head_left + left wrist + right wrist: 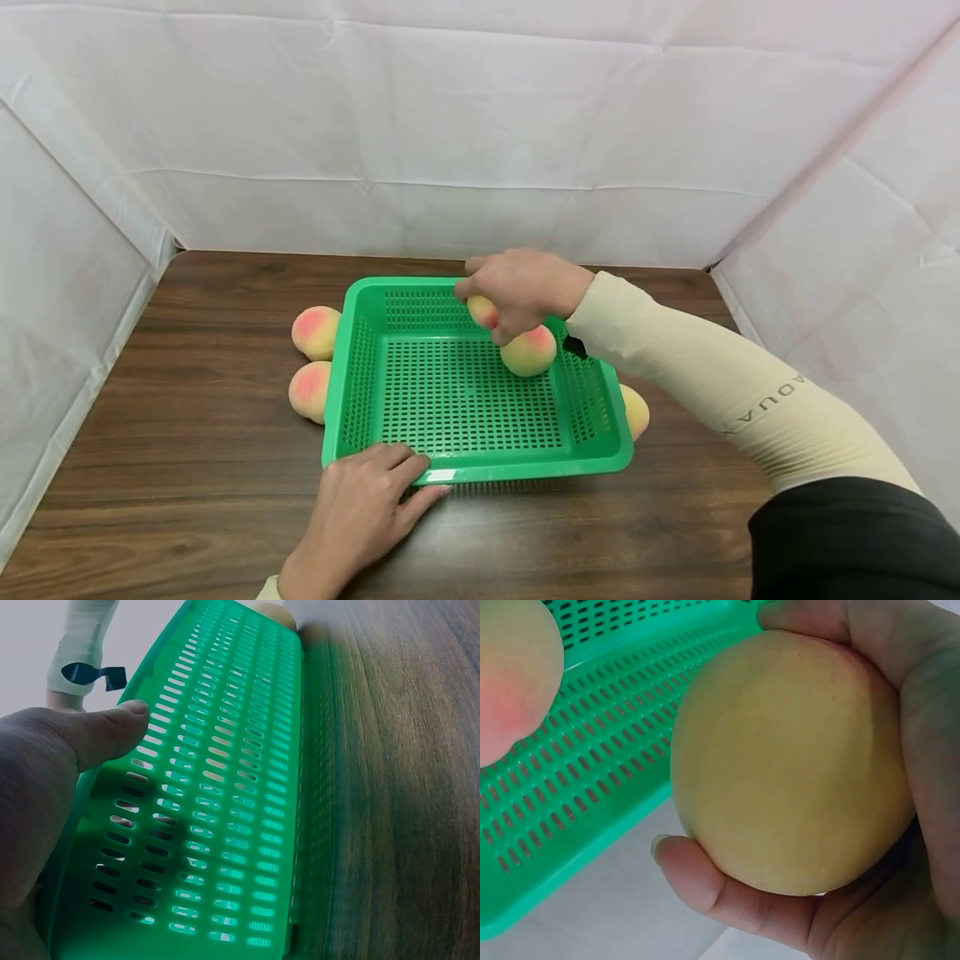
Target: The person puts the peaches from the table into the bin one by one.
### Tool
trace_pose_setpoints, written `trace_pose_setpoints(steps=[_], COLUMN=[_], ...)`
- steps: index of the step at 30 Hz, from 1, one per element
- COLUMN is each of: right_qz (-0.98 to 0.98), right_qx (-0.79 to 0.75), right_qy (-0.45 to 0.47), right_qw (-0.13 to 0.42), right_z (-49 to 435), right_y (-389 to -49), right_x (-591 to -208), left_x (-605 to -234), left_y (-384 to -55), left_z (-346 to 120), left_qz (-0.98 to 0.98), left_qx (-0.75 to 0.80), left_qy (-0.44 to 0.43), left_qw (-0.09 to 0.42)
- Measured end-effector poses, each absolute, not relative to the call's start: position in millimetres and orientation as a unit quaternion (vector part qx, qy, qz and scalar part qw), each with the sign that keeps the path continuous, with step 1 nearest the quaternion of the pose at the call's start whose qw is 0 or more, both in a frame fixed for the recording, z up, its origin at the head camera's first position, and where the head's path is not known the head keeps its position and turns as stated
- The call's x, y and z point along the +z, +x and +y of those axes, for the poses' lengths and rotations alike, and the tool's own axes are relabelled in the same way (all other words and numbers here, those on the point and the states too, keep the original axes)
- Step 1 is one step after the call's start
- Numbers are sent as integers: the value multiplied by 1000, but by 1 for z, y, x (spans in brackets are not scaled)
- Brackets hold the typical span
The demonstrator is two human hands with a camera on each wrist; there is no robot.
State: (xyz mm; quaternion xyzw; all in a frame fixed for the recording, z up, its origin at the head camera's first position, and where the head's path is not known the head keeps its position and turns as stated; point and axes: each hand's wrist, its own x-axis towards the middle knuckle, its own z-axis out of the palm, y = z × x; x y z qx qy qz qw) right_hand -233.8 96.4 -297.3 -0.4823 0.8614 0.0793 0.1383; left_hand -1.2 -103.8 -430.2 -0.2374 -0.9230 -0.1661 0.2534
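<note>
A green plastic basket [480, 476] with slotted walls stands on the wooden table. My left hand [365, 498] grips its near rim at the left corner, fingers over the rim and thumb [112, 733] against the outer wall. Over the back right part of the basket, my right hand [525, 287] holds a yellow and pink peach [482, 311]. In the right wrist view, thumb and fingers curl round this peach [791, 765]. Another peach [529, 353] lies inside the basket at the right, just below the right hand.
Two peaches, one farther back [316, 332] and one nearer [310, 392], sit against the basket's left side. One more peach [635, 412] shows partly beyond the right wall. White cloth [480, 142] hangs behind and at both sides of the brown table [195, 433].
</note>
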Motion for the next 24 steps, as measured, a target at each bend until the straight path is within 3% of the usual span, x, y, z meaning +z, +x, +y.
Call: trace_pose_setpoints(steps=[24], right_qz=[852], right_qx=[110], right_qy=[-477], right_qw=[187], right_z=[84], right_y=[-229], right_x=[-339], left_x=[-430], left_y=[0], left_z=[-102], left_qz=[-920], left_qx=[-166], left_qy=[-241], left_qw=[259])
